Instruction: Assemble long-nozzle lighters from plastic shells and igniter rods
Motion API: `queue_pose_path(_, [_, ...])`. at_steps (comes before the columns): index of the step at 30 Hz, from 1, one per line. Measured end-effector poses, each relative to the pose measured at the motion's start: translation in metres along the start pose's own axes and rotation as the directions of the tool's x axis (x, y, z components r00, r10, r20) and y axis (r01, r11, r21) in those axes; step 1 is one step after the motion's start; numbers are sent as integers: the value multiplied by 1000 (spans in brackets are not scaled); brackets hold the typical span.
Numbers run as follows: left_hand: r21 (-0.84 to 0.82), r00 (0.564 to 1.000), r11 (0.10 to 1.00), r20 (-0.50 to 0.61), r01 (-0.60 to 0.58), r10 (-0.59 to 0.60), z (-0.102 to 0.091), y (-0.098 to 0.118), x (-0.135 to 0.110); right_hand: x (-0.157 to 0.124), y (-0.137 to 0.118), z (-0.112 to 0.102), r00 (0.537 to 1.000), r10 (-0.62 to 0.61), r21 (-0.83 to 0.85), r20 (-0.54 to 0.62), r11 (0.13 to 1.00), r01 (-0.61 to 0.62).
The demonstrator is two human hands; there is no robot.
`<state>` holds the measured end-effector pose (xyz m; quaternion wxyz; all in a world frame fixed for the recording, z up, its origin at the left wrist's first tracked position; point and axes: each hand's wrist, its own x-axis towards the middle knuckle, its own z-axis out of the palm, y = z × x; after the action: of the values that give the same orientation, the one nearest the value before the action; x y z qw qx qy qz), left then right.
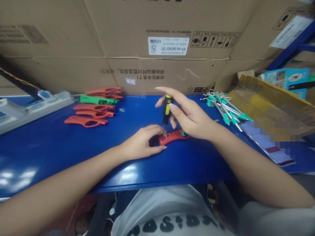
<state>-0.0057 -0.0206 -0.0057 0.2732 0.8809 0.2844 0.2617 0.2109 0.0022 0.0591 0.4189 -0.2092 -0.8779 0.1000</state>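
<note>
A black and yellow screwdriver (166,111) stands nearly upright in my right hand (193,118), its grip held between thumb and fingers. The index finger stretches out past the top of the handle. The shaft points down onto the left end of a red lighter casing (174,137) lying on the blue table. My left hand (144,142) grips that end, thumb on the near side and fingers on the far side. A small green part (183,133) shows at the casing's right end, partly under my right hand.
Several red lighter casings (86,121) and a green one (97,100) lie at the left, beside a white power strip (36,109). Metal rods with green ends (227,109) are piled at the right, near a phone (268,142). Cardboard (123,39) stands behind the table (118,178).
</note>
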Motion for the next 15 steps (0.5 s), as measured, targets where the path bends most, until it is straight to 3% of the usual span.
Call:
queue_pose_path(2, [20, 1000, 1000, 3, 7, -7, 0, 0, 0, 0, 1, 0, 1000, -1, 4, -2, 1000, 1])
queue_pose_path(6, [53, 1000, 998, 7, 19, -19, 0, 1, -1, -1, 1, 0, 994, -67, -140, -90, 989, 54])
queue_pose_path(11, [64, 999, 998, 26, 16, -18, -1, 2, -1, -1, -5, 2, 999, -33, -7, -44, 999, 32])
queue_pose_path(15, [70, 1000, 997, 21, 15, -17, 0, 1, -1, -1, -4, 3, 981, -131, -156, -145, 982, 108])
